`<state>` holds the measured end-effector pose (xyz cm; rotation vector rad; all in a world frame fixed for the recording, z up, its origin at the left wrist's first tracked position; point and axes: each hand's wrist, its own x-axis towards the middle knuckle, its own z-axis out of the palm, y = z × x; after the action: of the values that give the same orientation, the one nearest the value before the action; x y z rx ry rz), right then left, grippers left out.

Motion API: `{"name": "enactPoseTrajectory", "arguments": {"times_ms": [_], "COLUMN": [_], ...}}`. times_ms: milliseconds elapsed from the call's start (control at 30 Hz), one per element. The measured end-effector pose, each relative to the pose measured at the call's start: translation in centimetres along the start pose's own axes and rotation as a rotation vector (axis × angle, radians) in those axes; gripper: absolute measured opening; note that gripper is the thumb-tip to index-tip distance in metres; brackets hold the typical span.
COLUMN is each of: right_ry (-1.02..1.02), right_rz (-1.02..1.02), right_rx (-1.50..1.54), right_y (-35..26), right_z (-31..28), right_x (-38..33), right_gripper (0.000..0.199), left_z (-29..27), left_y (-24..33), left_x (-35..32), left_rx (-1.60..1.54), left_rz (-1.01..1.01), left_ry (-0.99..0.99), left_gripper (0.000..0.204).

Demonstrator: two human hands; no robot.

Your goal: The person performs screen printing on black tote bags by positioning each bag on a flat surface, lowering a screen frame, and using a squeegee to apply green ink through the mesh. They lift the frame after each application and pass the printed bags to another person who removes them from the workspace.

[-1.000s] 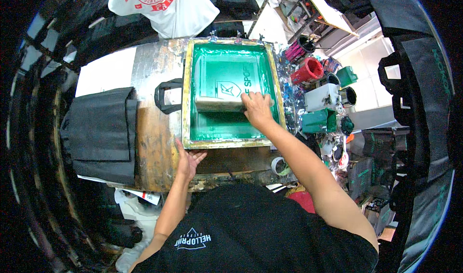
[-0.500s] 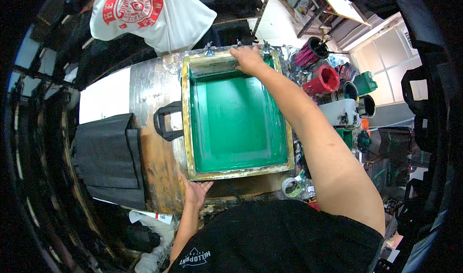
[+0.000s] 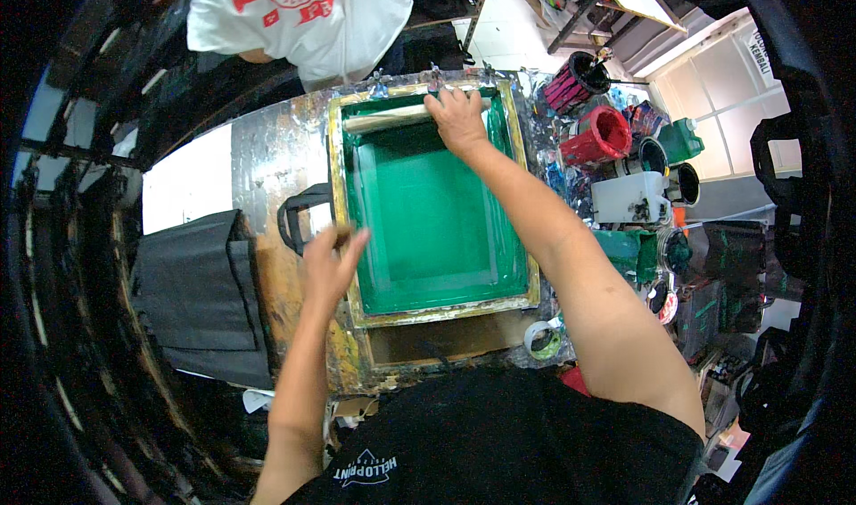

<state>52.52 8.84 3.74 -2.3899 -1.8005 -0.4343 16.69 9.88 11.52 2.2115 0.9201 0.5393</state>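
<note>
A screen-printing frame (image 3: pixel 446 314) lies on the worktable, its mesh spread with green ink (image 3: pixel 426 211). Along its far end lies a squeegee (image 3: pixel 385 118) with a pale wooden handle, set crosswise. My right hand (image 3: pixel 459 120) is closed over that handle right of its middle; the blade is hidden. At the frame's left side is my left hand (image 3: pixel 328 262), empty and a little blurred, its thumb and fingers apart. Beside it, the black strap handle of a bag (image 3: pixel 290 220) sticks out from under the frame.
Black fabric bags (image 3: pixel 196 282) lie stacked at the table's left. To the right stand a red ink tub (image 3: pixel 596 139), a white jug (image 3: pixel 629 200) and other containers. A tape roll (image 3: pixel 542 339) sits near the frame's near right corner. Across the table is a person in a white shirt (image 3: pixel 357 24).
My left hand has moved from the frame's near left corner up along its left side. The squeegee handle has tipped toward me, with my right hand on it. The person opposite has shifted.
</note>
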Motion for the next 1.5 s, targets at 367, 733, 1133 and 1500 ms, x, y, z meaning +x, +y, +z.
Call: {"name": "enactPoseTrajectory", "arguments": {"times_ms": [367,733,1133,1500], "right_ry": [-0.319,-0.408,-0.306,-0.535], "right_rz": [0.017,0.028,0.015,0.034], "right_rx": [0.118,0.133,0.109,0.265], "right_y": [4.3,1.8,-6.3,-7.3], "right_z": [-1.1,-2.7,-9.0,-11.9], "right_x": [0.8,-5.2,-23.5,-25.4], "right_gripper": [0.037,0.026,0.039,0.039], "left_z": [9.4,9.5,8.2,5.6], "left_y": [-2.0,-2.5,0.1,3.2], "left_x": [22.2,15.3,-4.4,-7.3], "left_rx": [0.727,0.741,0.62,0.559], "left_rz": [0.296,0.43,0.443,0.208], "left_ry": [-0.092,-0.027,-0.04,-0.333], "left_gripper": [0.079,0.067,0.058,0.065]}}
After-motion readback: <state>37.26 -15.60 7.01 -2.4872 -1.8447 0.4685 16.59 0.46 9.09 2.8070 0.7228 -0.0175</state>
